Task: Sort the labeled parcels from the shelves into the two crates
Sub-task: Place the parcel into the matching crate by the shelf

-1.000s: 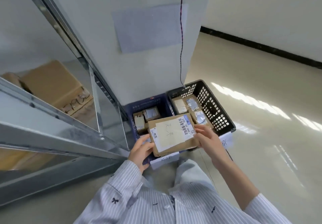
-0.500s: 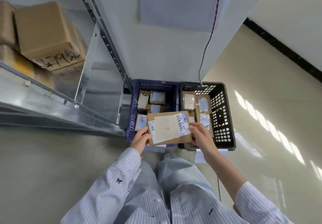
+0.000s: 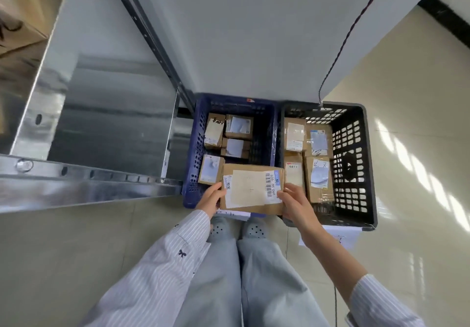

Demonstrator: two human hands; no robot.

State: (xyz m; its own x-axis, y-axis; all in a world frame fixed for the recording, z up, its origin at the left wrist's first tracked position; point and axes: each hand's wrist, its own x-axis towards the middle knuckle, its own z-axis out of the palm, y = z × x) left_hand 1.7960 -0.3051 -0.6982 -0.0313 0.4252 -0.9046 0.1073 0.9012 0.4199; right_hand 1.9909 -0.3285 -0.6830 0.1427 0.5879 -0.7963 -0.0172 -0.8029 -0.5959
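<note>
parcel (image 3: 251, 186) — label up, over blue crate (image 3: 193, 148) near edge | left hand (image 3: 212, 198) grips its 9 o'clock end; right hand (image 3: 296, 202) its 3 o'clock end | black crate (image 3: 356, 148) — at 3 o'clock

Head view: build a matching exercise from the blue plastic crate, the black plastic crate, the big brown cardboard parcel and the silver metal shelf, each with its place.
1. blue plastic crate
2. black plastic crate
3. big brown cardboard parcel
4. silver metal shelf

A. held between left hand and right hand
B. far left of the picture
C. right of the other crate
D. between shelf and other crate

Pairs: 1-D, 2-C, 3-A, 4-B
</note>
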